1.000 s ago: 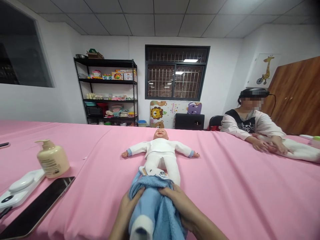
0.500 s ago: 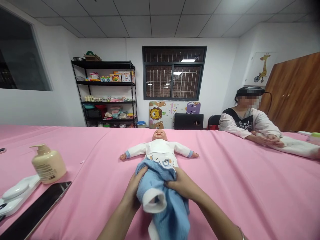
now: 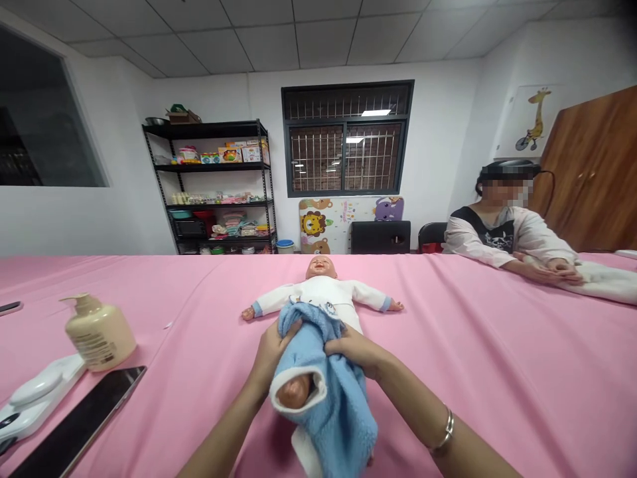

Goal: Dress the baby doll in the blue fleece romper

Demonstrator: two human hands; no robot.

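On its back in front of me lies a baby doll (image 3: 318, 292), head away from me, arms spread, in a white top with blue cuffs. Blue fleece pants (image 3: 343, 405) with white cuffs are bunched over its lower body. My left hand (image 3: 273, 345) grips the left side of the pants, thumb on top and other fingers hidden behind the cloth. My right hand (image 3: 355, 345) pinches the fabric on the right side. A doll's foot (image 3: 294, 390) shows inside the open white cuff of one leg. The other cuff hangs lower, partly hidden.
A pump bottle (image 3: 99, 332), a black phone (image 3: 79, 418) and a white device (image 3: 40, 392) lie at the left on the pink cloth (image 3: 189, 372). At the right sits another person (image 3: 507, 232), hands on a white-clothed form. A shelf (image 3: 213, 166) stands behind.
The doll's foot has come into the cuff opening, where little of it showed before. My hands have drawn the pants slightly up the leg. The camera view has shifted a little.
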